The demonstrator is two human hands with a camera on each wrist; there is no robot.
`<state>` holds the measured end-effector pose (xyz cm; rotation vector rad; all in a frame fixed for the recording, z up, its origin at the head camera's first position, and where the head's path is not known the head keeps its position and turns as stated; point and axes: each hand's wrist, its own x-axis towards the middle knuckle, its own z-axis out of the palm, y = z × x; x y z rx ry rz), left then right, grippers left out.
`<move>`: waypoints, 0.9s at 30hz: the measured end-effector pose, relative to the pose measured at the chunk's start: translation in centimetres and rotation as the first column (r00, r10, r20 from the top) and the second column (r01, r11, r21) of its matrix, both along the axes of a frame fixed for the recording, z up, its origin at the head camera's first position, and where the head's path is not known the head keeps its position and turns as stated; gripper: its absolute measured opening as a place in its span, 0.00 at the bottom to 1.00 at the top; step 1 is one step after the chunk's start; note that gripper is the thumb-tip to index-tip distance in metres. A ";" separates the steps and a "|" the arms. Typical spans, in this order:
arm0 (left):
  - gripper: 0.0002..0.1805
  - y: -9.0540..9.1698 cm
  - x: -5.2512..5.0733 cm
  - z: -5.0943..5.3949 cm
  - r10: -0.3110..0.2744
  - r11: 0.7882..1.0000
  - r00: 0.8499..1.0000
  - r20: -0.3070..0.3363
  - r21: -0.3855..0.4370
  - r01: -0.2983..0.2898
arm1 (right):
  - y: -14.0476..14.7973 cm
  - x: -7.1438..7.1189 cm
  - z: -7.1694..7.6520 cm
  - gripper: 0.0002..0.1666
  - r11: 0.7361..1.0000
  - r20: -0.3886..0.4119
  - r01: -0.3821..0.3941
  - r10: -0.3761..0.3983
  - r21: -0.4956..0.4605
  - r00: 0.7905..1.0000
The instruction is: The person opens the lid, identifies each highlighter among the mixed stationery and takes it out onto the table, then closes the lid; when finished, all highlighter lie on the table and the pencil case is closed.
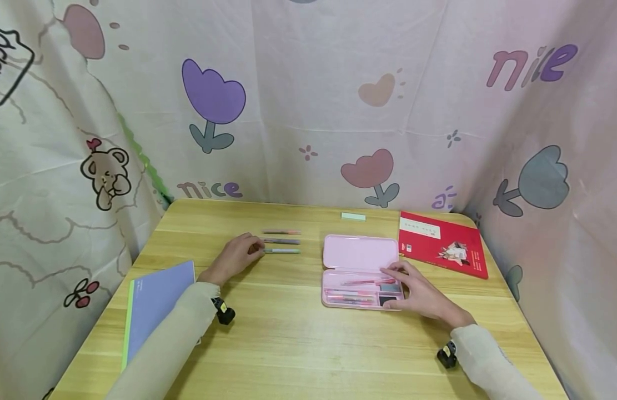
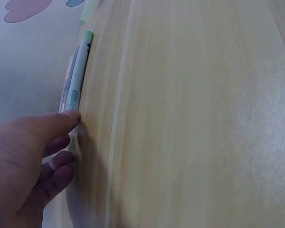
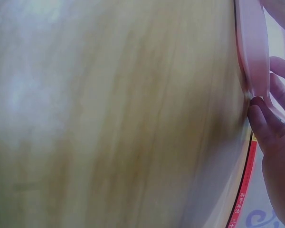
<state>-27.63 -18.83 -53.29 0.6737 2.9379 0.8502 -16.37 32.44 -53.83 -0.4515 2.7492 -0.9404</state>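
- My left hand [image 1: 235, 257] pinched the green-capped pen [image 1: 284, 251] at its nine-o'clock end.
- Two more pens [image 1: 284, 241] lay at twelve.
- At four, my right hand [image 1: 419, 291] gripped the pencil case [image 1: 360, 253].
- Pen-sorting, I judged; next called for steady fingertips.

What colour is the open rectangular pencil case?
The open rectangular pencil case is pale pink, best seen in the head view.

Cartoon curtains [image 1: 298, 116] enclose a homely study desk [image 1: 283, 350].
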 end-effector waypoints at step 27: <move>0.11 12.7 6.1 2.7 -0.452 0.891 0.890 -0.055 -0.063 0.449 | -0.1 -0.1 0.0 0.53 1.000 -0.011 -0.004 0.004 -0.006 1.000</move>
